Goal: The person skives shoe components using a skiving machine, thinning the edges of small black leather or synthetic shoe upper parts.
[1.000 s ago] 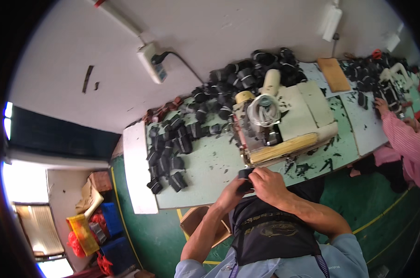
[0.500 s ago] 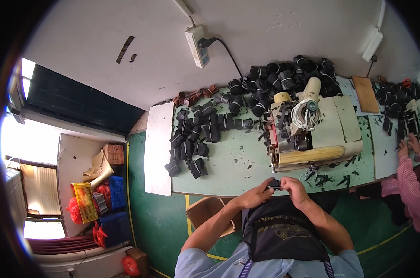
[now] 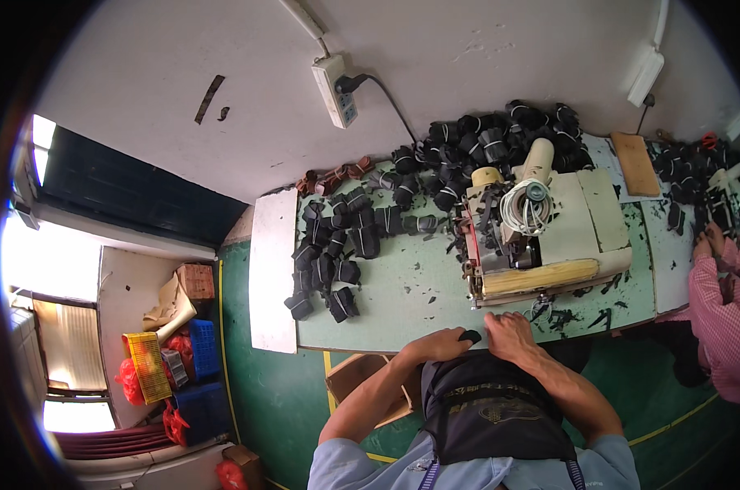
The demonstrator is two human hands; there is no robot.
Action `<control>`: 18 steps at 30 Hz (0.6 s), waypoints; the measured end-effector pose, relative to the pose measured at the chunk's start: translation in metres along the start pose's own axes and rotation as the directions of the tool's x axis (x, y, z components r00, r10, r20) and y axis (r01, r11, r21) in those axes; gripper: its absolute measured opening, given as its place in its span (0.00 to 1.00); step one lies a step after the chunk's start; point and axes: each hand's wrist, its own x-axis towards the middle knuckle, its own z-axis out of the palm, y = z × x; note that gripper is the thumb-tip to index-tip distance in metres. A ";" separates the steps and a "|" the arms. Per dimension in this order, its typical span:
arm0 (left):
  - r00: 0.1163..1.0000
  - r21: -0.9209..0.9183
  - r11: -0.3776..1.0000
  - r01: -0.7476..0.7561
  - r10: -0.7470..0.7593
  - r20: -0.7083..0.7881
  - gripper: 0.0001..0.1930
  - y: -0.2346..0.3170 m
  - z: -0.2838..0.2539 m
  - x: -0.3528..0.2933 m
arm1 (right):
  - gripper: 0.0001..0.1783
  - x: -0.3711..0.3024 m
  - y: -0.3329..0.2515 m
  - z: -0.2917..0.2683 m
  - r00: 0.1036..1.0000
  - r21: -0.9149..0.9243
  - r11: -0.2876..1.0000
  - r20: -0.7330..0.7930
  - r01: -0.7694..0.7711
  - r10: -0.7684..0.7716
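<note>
Close in front of my waist, at the table's near edge, my left hand (image 3: 441, 345) is closed around a small bundle of black pieces (image 3: 470, 336). Only the bundle's dark end shows past the fingers. Just to its right, my right hand (image 3: 510, 333) has its fingers bent and drawn together; what they pinch, if anything, is too small to make out. Beyond the hands stands a cream sewing machine (image 3: 603, 214) with a coil of white cord (image 3: 523, 208) on top. Tied black bundles (image 3: 343, 304) lie in a group on the table's left.
More black bundles (image 3: 492, 143) are heaped behind the machine, beside brown ones (image 3: 333, 177). Black scraps litter the pale green tabletop (image 3: 403, 306). A wooden box (image 3: 358, 377) stands below the table's edge. At the right, a co-worker in a pink checked sleeve (image 3: 709, 294) handles black pieces.
My hands have moved slightly apart. The bundle, held between both hands with a pale band showing, is now mostly covered by my left hand. The whole view has shifted a little.
</note>
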 end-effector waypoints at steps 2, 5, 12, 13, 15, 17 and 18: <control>0.997 -0.375 0.927 -0.025 0.052 0.062 0.26 -0.004 0.000 -0.001 | 0.06 0.000 0.009 0.004 0.998 -0.011 1.000 -0.057 -0.014 0.014; 0.989 -0.813 0.582 0.006 0.115 0.090 0.23 -0.015 0.005 0.002 | 0.08 0.002 0.013 0.006 0.994 -0.041 0.999 -0.105 -0.028 0.023; 0.978 -0.985 0.146 -0.093 0.200 -0.063 0.22 -0.041 0.007 -0.005 | 0.13 -0.006 0.026 0.001 0.986 -0.184 0.970 -0.073 -0.160 0.149; 0.965 -0.973 0.103 -0.207 0.186 -0.185 0.22 -0.043 0.009 -0.007 | 0.13 -0.008 0.022 -0.003 0.986 -0.186 0.969 -0.071 -0.165 0.154; 0.955 -0.952 0.103 -0.289 0.106 -0.278 0.22 -0.039 0.014 -0.005 | 0.16 -0.009 0.009 -0.012 0.973 -0.093 0.987 -0.202 -0.128 0.107; 0.905 -0.882 0.227 -0.414 -0.007 -0.426 0.24 -0.031 0.022 -0.003 | 0.20 -0.010 0.000 0.002 0.971 0.178 0.971 -0.152 -0.157 0.185; 0.906 -0.883 0.226 -0.412 -0.001 -0.423 0.24 -0.026 0.025 -0.001 | 0.24 -0.009 -0.007 0.006 0.966 0.436 0.881 -0.086 -0.185 0.245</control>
